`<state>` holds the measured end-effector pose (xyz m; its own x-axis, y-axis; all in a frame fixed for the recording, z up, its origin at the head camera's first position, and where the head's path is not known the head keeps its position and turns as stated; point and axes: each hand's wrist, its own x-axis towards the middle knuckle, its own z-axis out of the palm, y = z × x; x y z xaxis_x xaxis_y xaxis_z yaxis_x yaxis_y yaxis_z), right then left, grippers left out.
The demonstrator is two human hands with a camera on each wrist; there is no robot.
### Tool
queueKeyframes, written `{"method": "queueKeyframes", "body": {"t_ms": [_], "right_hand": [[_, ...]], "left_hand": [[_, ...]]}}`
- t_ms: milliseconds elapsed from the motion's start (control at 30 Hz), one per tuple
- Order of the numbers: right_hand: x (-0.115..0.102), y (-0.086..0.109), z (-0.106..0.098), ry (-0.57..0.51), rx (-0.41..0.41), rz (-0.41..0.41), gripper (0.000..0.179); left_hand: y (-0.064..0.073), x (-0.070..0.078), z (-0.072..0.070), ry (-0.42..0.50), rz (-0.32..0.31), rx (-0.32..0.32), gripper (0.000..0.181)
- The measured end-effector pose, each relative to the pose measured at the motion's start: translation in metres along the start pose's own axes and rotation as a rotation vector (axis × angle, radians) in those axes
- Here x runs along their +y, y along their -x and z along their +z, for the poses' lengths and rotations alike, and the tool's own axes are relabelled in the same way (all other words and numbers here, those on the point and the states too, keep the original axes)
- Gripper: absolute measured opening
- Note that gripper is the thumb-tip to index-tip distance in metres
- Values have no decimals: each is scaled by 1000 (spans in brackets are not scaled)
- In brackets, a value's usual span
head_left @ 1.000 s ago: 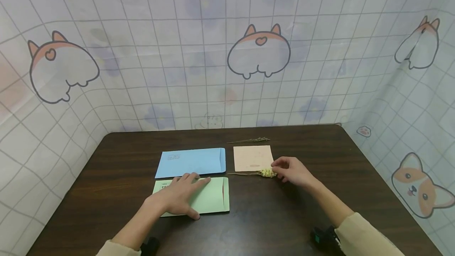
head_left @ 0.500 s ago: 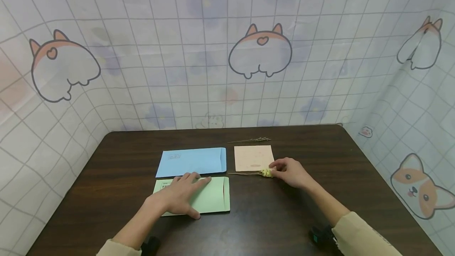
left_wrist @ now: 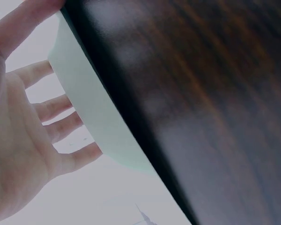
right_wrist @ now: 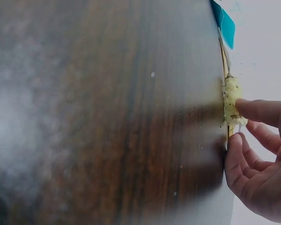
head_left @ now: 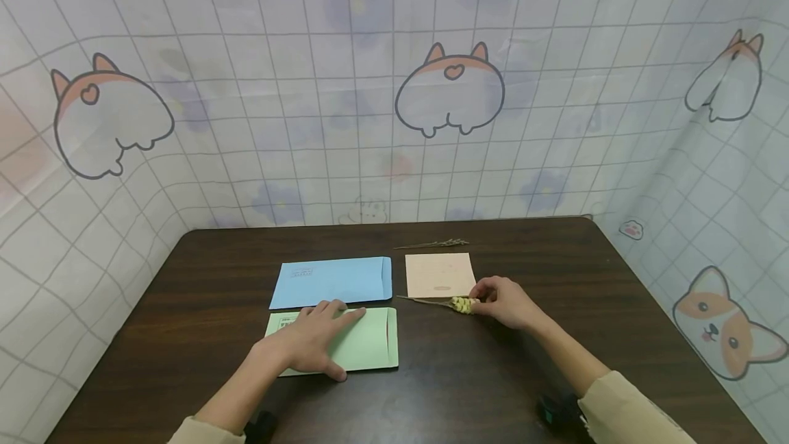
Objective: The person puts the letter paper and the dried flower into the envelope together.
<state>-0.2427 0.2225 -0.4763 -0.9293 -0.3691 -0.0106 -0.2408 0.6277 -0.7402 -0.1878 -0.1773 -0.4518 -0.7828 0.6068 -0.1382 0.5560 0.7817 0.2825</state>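
Note:
My left hand (head_left: 313,340) rests with spread fingers on a light green envelope (head_left: 370,344); the left wrist view has the same fingers (left_wrist: 61,126) reaching over the envelope's edge (left_wrist: 89,103). On the right, thumb and fingertips of my right hand (head_left: 507,301) pinch the yellow head of a dried flower (head_left: 462,304). Its thin stem points left across the dark table. In the right wrist view the thumb lies against the yellow flower head (right_wrist: 232,101), the other fingers curled below. A beige square card (head_left: 439,274) lies just behind the flower.
Behind the green envelope lies a blue envelope (head_left: 333,282). A thin dried grass sprig (head_left: 437,244) lies beyond the beige card. The dark wood table (head_left: 431,389) is enclosed at the back and sides by a white grid-patterned curtain (head_left: 320,122).
My right hand has closed from beside the flower head to pinching it. The flower's stem has turned slightly, its left tip now farther from me. My left hand has stayed in place.

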Motion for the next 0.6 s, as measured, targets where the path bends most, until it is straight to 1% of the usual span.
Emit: {"method": "queueKeyframes", "body": {"t_ms": [433,600], "right_hand": [[0,6,-7,-84,-80,-41,14],[2,9,-12,-178,-123,-16,16]], "left_hand": [[0,1,-1,5,-1,-6,101],[0,1,-1,6,-5,-8,100]]}}
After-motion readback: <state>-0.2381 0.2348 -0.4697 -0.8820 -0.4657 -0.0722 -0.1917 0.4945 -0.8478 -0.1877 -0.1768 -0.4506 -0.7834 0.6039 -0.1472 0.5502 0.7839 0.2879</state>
